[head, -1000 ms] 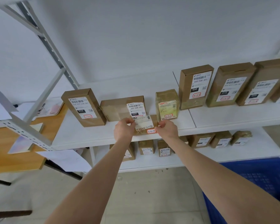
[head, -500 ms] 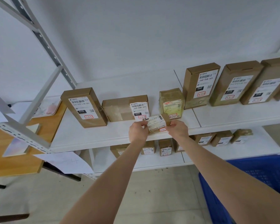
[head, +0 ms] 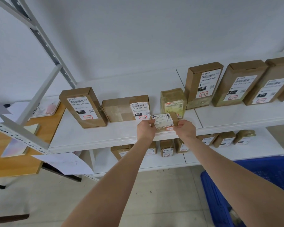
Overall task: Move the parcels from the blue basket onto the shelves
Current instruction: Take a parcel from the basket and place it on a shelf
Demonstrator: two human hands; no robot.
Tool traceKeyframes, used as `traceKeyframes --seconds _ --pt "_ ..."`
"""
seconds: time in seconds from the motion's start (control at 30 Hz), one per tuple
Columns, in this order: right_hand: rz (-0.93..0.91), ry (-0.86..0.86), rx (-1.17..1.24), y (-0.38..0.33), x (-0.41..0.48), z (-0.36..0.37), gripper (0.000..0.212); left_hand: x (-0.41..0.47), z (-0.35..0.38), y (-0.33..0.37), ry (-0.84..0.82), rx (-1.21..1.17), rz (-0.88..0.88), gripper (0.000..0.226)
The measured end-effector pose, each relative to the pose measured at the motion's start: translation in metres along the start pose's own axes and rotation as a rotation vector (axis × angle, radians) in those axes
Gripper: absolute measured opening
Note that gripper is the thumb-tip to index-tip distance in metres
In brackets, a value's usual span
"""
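Soft, cool, even light fills the room, and the wall [head: 138, 30] looks pale blue-grey. The upper shelf [head: 88, 136] throws a mild shadow over the lower shelf [head: 197, 158]. The upright [head: 43, 40] leans with wide-angle bowing. Fine print on the parcel [head: 164, 121] smears, and the blue basket [head: 220, 202] in the corner is blurred.

A small brown parcel [head: 164, 121] with a white label is held at the front edge of the upper shelf [head: 88, 136].
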State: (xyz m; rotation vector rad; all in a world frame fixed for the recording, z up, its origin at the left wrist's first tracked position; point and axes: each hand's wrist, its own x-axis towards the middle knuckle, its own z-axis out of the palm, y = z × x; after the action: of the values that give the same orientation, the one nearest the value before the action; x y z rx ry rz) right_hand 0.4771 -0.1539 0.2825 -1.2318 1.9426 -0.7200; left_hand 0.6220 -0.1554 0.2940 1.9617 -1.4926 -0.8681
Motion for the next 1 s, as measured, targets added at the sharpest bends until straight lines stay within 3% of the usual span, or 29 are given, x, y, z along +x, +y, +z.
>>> traceKeyframes --seconds 0.83,1.0 --pt "-0.013 -0.01 -0.045 0.006 0.007 -0.013 0.018 0.004 0.007 0.012 -0.023 0.008 -0.01 0.034" --pt "-0.101 0.001 -0.135 0.002 0.004 -0.01 0.034 0.002 0.006 0.013 0.018 0.135 0.046 0.036"
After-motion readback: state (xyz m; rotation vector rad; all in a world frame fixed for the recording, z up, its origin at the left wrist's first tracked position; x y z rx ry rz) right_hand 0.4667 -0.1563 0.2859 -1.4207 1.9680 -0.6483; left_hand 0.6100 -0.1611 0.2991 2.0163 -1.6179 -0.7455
